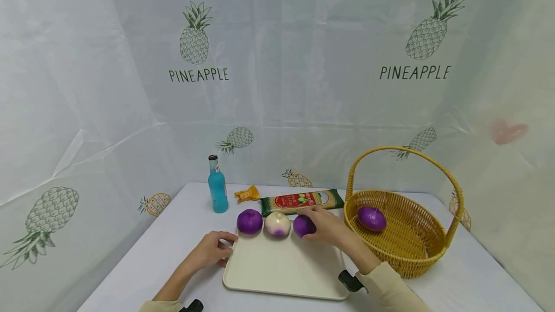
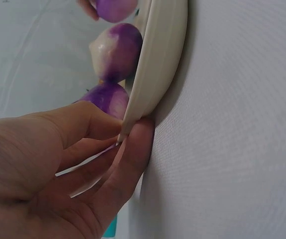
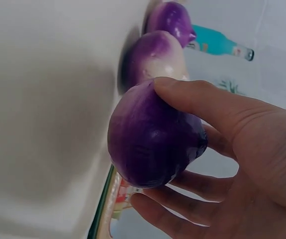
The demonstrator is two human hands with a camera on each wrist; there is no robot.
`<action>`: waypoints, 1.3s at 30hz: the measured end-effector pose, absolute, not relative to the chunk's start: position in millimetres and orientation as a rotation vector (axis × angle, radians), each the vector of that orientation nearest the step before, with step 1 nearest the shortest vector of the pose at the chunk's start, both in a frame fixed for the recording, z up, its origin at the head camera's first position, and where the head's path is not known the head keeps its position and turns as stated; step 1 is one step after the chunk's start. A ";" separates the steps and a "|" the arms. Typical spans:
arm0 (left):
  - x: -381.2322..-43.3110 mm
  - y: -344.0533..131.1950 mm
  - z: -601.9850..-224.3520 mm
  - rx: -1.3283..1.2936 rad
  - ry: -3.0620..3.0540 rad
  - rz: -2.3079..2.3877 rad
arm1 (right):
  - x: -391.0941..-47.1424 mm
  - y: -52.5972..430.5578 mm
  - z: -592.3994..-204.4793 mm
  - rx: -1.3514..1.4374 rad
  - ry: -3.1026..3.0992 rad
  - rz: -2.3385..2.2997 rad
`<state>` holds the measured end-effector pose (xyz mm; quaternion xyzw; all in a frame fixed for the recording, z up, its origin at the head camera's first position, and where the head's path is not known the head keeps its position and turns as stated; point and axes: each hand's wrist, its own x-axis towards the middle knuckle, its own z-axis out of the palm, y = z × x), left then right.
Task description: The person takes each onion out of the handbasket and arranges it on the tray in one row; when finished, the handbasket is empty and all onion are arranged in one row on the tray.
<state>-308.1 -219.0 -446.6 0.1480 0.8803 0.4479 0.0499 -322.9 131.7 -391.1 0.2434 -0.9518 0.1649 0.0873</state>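
My left hand [image 1: 212, 249] pinches the left rim of a cream tray [image 1: 282, 271]; in the left wrist view the thumb is at the rim's top and a finger lies beneath it. At the tray's far right, my right hand [image 1: 327, 227] holds a purple onion [image 3: 155, 137] between thumb and fingers. To its left along the far edge sit a white-and-purple onion [image 1: 277, 225] and another purple onion [image 1: 249, 221]. A further purple onion [image 1: 372, 218] lies in the yellow wicker basket [image 1: 405, 262] right of the tray.
Behind the tray lies a long green-and-red packet [image 1: 299, 200], with a small orange wrapped packet [image 1: 247, 194] to its left. A blue bottle [image 1: 218, 189] stands upright at the back left. The basket's tall handle [image 1: 353, 170] arches up beside my right arm.
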 end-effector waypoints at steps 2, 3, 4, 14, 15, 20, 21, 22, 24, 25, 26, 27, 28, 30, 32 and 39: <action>-308.0 -218.9 -446.5 0.450 2.679 1.369 | -325.9 128.7 -394.3 0.717 -2.840 0.507; -307.8 -218.9 -446.3 0.450 2.676 1.373 | -327.3 127.3 -395.6 0.713 -2.842 0.512; -307.6 -218.8 -446.0 0.448 2.675 1.374 | -328.6 126.2 -396.8 0.709 -2.843 0.521; -306.4 -218.1 -443.8 0.456 2.686 1.359 | -336.4 123.2 -403.5 0.691 -2.871 0.580; -306.5 -218.2 -443.9 0.459 2.688 1.355 | -336.9 123.2 -403.7 0.689 -2.874 0.589; -307.3 -218.9 -445.1 0.469 2.693 1.346 | -339.2 122.9 -405.9 0.688 -2.876 0.586; -307.6 -219.1 -445.5 0.467 2.691 1.347 | -339.6 122.8 -406.3 0.687 -2.875 0.580; -307.7 -219.3 -445.8 0.467 2.690 1.349 | -340.1 122.8 -406.7 0.687 -2.874 0.574; -308.0 -219.6 -446.6 0.469 2.690 1.348 | -341.1 122.8 -407.5 0.684 -2.873 0.576; -308.1 -220.0 -447.1 0.468 2.690 1.349 | -341.8 122.6 -408.0 0.683 -2.874 0.579; -308.0 -220.2 -447.4 0.467 2.691 1.349 | -342.3 122.4 -408.2 0.683 -2.876 0.582; -307.8 -220.5 -447.6 0.464 2.690 1.351 | -342.8 122.2 -408.5 0.683 -2.879 0.586; -307.6 -220.8 -447.7 0.462 2.690 1.353 | -343.3 122.1 -408.7 0.685 -2.880 0.589; -307.4 -221.2 -448.0 0.459 2.690 1.356 | -344.2 121.7 -409.2 0.689 -2.881 0.596; -307.3 -221.3 -448.2 0.461 2.687 1.363 | -344.3 121.5 -409.8 0.699 -2.880 0.598; -307.3 -219.9 -446.4 0.487 2.677 1.371 | -338.4 125.9 -402.2 0.660 -2.909 0.592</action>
